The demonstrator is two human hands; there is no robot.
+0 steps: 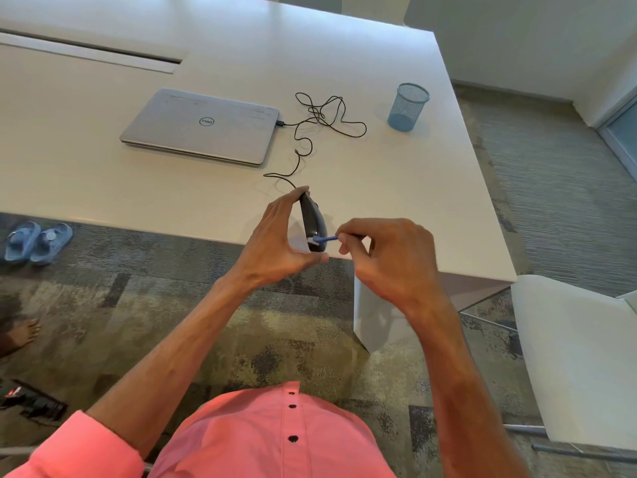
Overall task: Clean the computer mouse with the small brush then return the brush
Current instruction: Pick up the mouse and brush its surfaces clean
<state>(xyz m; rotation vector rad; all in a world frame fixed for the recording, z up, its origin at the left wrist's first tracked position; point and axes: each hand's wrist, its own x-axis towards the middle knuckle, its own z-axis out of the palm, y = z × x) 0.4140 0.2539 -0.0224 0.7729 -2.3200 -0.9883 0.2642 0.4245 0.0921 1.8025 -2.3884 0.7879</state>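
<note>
Just above the table (396, 188) edge, the left hand (275, 246) grips the mouse (312, 222) on its side, fingertips at its far end, thumb under its near end. Right of it, the right hand (389, 260) pinches the brush (325, 239), whose blurred white tip seems to touch the mouse's near end. Fingers hide the handle's rear.
</note>
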